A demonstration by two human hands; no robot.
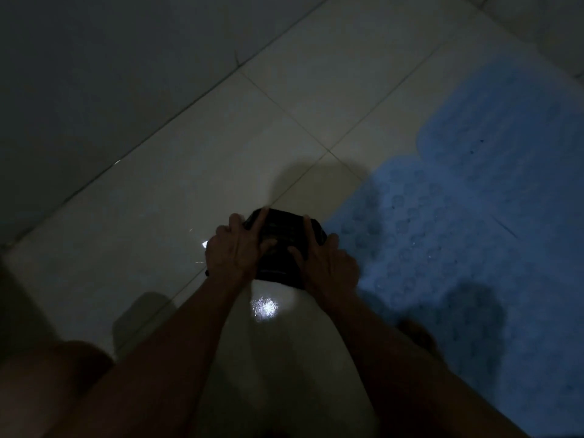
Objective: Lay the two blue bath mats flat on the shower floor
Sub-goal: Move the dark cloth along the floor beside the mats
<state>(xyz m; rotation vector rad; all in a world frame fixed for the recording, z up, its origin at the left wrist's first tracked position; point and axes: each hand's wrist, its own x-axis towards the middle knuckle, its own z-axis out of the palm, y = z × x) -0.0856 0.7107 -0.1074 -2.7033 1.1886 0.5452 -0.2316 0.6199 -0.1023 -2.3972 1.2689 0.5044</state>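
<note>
My left hand [235,252] and right hand [325,263] both press on a small dark square object [282,245], fingers spread on its edges; can't tell what it is, ribbed look. Blue bath mats [474,222] already lie on the tiled shower floor [189,172] to my right, just beside my right hand. I count 2 overlapping outlines, not sure. Bumpy, rubbery texture; likely light, floppy, grippy. Best held at corners. Floor glossy, probably wet, slippery.

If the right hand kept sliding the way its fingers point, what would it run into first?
The right hand already rests on a dark object, fingers pointing up the frame. Beyond it lies bare floor tile, with the blue mat off to the side. Depth is unclear in this dim light.
</note>
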